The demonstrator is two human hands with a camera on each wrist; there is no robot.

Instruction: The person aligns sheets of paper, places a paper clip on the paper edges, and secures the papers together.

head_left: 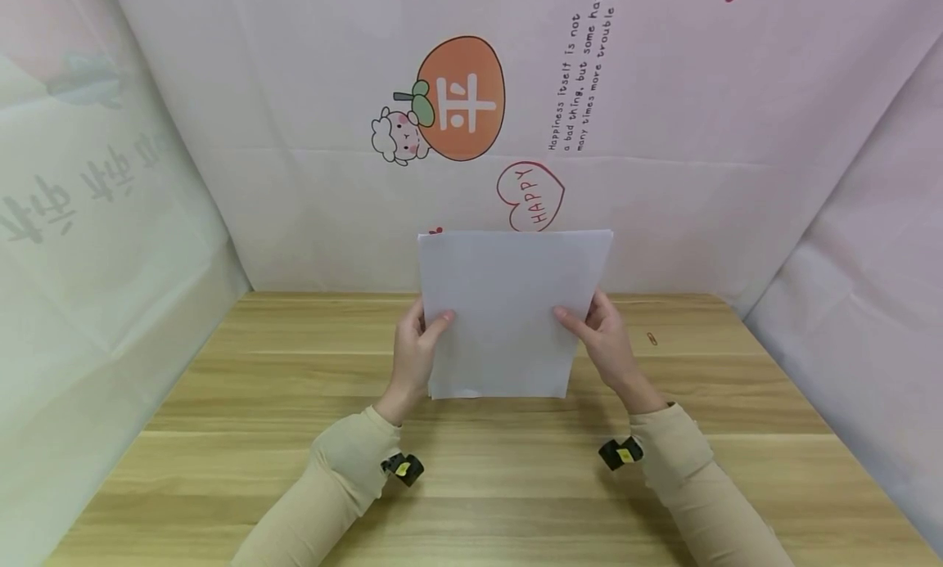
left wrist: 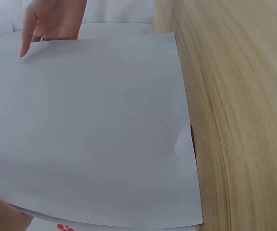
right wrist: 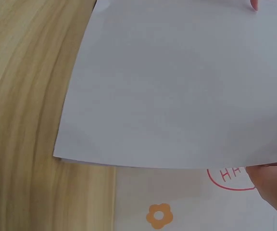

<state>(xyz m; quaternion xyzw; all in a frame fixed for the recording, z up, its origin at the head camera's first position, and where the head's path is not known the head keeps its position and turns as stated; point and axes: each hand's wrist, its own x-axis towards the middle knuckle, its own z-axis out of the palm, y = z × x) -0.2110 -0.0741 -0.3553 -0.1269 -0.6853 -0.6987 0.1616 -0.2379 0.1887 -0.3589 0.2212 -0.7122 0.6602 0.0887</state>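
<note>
While white sheets [head_left: 508, 313] are held up over the desk [head_left: 501, 501], midway between its side edges and nearer the far one, the left hand [head_left: 415, 350] grips one side and the right hand [head_left: 608, 342] the other; thumbs press the front face, other fingers wrap behind, and how they spread back there I cannot tell; look at those corners, not quite flush! Trouble could come from a slackened thumb, letting a back sheet slip; squeezing inward might bow the lot; and toward the desk's far right corner lies a paper clip [head_left: 651, 339], near enough that a careless right-hand sweep could knock it away.
</note>
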